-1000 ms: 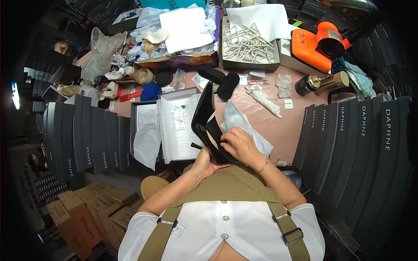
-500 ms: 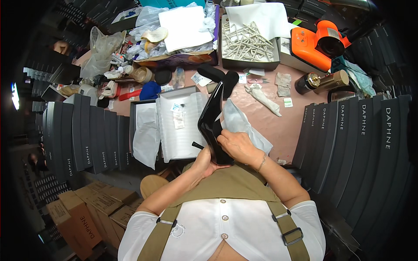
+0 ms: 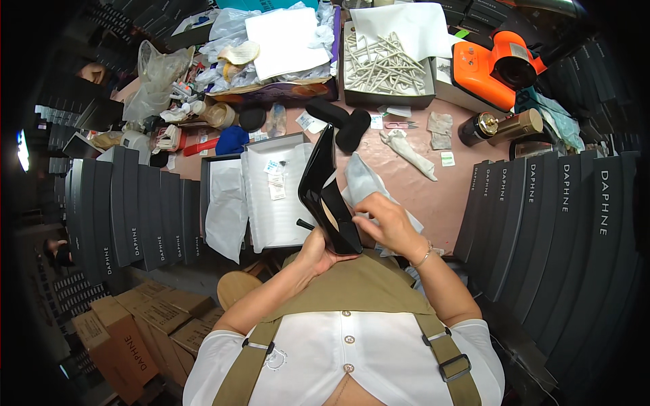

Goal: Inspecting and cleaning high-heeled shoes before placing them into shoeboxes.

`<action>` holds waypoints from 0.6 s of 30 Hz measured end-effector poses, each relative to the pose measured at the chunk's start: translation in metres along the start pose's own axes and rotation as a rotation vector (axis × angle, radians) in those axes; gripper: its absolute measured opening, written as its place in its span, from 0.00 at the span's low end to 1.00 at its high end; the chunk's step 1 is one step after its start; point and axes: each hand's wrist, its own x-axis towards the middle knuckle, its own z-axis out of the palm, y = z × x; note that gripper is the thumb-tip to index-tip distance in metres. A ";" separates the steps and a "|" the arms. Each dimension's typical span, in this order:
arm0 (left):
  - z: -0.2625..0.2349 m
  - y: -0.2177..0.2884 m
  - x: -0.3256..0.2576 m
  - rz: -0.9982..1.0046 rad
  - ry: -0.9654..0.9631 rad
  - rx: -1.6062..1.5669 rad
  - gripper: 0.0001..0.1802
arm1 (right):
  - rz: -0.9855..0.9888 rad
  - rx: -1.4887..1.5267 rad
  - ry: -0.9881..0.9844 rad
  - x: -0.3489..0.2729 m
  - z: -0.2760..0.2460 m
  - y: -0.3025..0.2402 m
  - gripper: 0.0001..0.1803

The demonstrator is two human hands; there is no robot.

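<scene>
A glossy black high-heeled shoe (image 3: 318, 183) stands tilted up in front of me, pointed toe away, its pale insole showing. My left hand (image 3: 317, 252) is closed round its lower end, the thin heel sticking out to the left. My right hand (image 3: 384, 223) hovers just right of the shoe's opening, fingers bent and apart, nothing seen in them. Beneath and beyond it lies crumpled white tissue paper (image 3: 369, 179). Left of the shoe is an open grey shoebox (image 3: 298, 143), lined with white wrapping and holding small paper tags.
Two black padded shapes (image 3: 353, 132) lie beyond the shoe. Farther back are a box of white sticks (image 3: 389, 68), a box of plastic and paper (image 3: 284, 91) and an orange device (image 3: 484, 71). Dark shoeboxes stand in rows on the left (image 3: 128, 203) and right (image 3: 569, 223).
My right hand has drawn back rightward from the shoe and its fingers have loosened. The shoe has tipped slightly left, showing more insole. My left hand keeps its hold.
</scene>
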 end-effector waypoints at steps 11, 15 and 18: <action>-0.007 -0.003 0.003 -0.008 -0.068 0.061 0.24 | -0.100 -0.077 -0.142 0.003 0.031 0.003 0.09; -0.003 -0.004 0.001 0.006 -0.037 0.097 0.23 | -0.074 -0.162 -0.180 0.002 0.032 0.000 0.09; -0.001 -0.004 0.002 -0.009 -0.035 0.097 0.24 | -0.108 -0.221 -0.229 0.005 0.029 0.001 0.08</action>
